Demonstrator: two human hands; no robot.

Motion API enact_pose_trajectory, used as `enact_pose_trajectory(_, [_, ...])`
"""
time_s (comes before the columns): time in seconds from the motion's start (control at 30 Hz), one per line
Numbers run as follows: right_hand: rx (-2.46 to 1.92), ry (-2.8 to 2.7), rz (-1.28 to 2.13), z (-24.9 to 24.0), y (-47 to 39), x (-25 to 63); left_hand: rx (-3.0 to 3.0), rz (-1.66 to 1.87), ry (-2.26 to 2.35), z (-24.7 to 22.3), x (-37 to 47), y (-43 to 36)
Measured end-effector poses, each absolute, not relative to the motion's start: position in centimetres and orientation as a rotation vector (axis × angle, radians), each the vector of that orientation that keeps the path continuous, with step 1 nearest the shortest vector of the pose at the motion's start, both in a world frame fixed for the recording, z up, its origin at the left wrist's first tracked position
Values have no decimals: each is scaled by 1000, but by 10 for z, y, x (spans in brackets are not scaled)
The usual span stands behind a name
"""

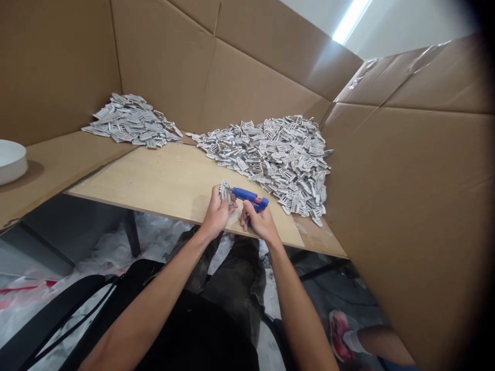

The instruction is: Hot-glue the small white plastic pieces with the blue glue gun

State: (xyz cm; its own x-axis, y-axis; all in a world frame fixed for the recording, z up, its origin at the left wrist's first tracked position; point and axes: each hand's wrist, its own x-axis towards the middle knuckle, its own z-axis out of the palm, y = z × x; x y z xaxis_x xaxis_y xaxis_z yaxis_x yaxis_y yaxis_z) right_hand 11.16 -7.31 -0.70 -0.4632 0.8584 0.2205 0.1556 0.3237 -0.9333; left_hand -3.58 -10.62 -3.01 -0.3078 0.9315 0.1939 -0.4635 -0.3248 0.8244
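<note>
A small pale slotted piece stands upright in the fingers of my left hand, above the front part of the wooden table. My right hand is wrapped round the handle of a blue tool with an orange part, shaped like a glue gun. The tool's tip points left and meets or nearly meets the piece; whether they touch is too small to tell. Behind and right of my hands lies a large pile of similar pieces. A smaller pile is at the back left.
Tall cardboard walls enclose the table's back and sides. A white round container sits on cardboard at the far left. Below the table's front edge are my legs and crumpled plastic. Another person's pink shoe shows at the lower right.
</note>
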Motion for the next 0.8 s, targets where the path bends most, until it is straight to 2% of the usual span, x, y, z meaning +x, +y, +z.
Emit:
enact_pose_trajectory(0.47, [-938, -1972, 820, -4, -86, 100, 773, 1840, 855, -25, -36, -108])
enact_pose_trajectory(0.63, [-891, -2151, 557, 10, -99, 94, 909, 1913, 959, -24, -40, -111])
enact_pose_trajectory(0.8, [-1045, -2232, 166, 24, -115, 95, 980, 1871, 925, -29, -40, -110])
